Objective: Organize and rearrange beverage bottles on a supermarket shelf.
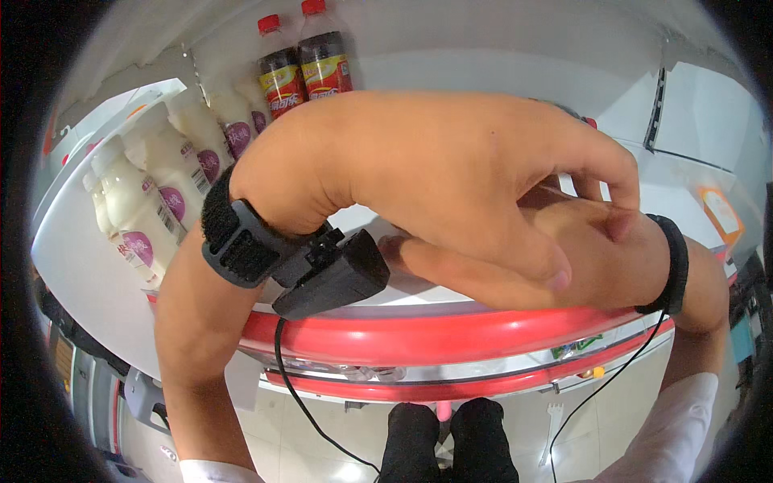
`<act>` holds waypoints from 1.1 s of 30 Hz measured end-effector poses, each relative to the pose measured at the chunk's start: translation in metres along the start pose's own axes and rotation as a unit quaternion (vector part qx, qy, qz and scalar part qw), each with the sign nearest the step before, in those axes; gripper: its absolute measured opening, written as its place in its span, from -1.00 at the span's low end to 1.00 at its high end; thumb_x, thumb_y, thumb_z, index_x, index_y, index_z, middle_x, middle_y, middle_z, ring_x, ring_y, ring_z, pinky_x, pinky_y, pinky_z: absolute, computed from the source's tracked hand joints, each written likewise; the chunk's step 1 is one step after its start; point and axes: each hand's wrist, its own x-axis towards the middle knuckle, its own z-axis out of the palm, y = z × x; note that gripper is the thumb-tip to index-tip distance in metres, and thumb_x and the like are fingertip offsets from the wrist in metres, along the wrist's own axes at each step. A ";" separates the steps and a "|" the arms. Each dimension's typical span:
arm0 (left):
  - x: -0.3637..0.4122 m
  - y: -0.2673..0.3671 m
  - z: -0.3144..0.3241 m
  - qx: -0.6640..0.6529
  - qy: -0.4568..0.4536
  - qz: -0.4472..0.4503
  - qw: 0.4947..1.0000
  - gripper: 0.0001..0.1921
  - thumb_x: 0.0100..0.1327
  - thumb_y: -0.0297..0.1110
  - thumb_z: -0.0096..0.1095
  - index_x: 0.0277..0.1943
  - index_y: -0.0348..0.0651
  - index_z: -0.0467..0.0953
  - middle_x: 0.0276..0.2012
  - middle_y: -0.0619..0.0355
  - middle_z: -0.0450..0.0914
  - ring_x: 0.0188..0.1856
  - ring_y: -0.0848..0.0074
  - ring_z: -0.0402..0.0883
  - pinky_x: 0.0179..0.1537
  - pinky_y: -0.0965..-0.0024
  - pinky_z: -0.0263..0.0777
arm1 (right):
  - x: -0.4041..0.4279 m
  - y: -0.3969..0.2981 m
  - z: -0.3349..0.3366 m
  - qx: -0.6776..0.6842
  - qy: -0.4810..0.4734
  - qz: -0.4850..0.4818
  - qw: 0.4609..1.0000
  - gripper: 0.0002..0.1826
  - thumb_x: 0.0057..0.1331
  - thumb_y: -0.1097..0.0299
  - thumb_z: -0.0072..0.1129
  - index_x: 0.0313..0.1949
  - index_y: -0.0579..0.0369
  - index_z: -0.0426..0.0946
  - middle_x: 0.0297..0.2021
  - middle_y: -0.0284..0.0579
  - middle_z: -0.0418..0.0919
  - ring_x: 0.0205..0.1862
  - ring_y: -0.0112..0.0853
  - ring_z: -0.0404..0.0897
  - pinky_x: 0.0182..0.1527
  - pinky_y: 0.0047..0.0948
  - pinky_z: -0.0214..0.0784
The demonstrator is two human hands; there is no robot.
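My left hand (447,163) reaches across from the left, bent at the wrist, with its fingers and thumb over the back of my right hand (531,265). The right hand extends leftward beneath it, largely covered, so what its fingers do is hard to tell. A black strap with a box-shaped device (338,271) is around my left wrist, and a black band (670,265) circles the right one. Behind the left hand stand cola bottles with red caps (326,60). Milky drink bottles with purple labels (139,223) stand in rows on the white shelf (90,290) at the left.
The shelf's red front rail (447,338) curves below my hands, with a lower red-edged shelf (459,386) under it holding packaged goods. Black cables hang from both wrists. An orange-edged tag (721,214) is at the right. My dark-trousered legs stand on the tiled floor.
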 end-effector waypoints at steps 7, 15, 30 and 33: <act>0.003 0.014 -0.007 0.023 -0.073 -0.115 0.990 -0.64 0.07 -0.26 0.32 -0.07 -0.23 0.59 -0.24 0.04 0.63 -0.26 0.33 0.58 -0.16 0.32 0.47 | -0.010 -0.001 -0.008 -0.002 -0.002 0.016 1.000 -0.70 0.22 0.42 0.11 -0.06 0.24 0.51 -0.16 0.01 0.61 0.00 -0.19 0.61 -0.02 -0.34 0.45; 0.000 -0.005 0.002 -0.020 0.003 -0.013 1.000 -0.59 0.07 -0.24 0.36 -0.01 -0.21 0.62 -0.26 0.04 0.67 -0.27 0.35 0.60 -0.14 0.35 0.48 | -0.011 0.000 -0.014 -0.024 -0.027 0.027 0.999 -0.72 0.22 0.43 0.10 -0.08 0.23 0.50 -0.18 0.00 0.60 -0.02 -0.19 0.61 -0.04 -0.37 0.45; -0.005 0.000 0.002 -0.008 0.009 -0.034 0.999 -0.51 0.10 -0.18 0.44 0.07 -0.18 0.57 -0.14 -0.02 0.64 -0.08 0.28 0.63 -0.05 0.30 0.48 | 0.010 0.017 0.020 0.034 -0.098 0.047 0.993 -0.76 0.21 0.45 0.09 -0.12 0.22 0.50 -0.22 -0.01 0.59 -0.04 -0.21 0.61 -0.08 -0.42 0.45; -0.002 -0.008 0.002 0.007 0.015 -0.028 0.999 -0.53 0.10 -0.19 0.44 0.05 -0.19 0.57 -0.15 0.00 0.64 -0.10 0.31 0.63 -0.07 0.31 0.49 | 0.005 0.025 0.021 0.059 -0.103 0.057 0.991 -0.77 0.21 0.46 0.09 -0.13 0.21 0.50 -0.22 -0.01 0.58 -0.05 -0.21 0.61 -0.08 -0.43 0.45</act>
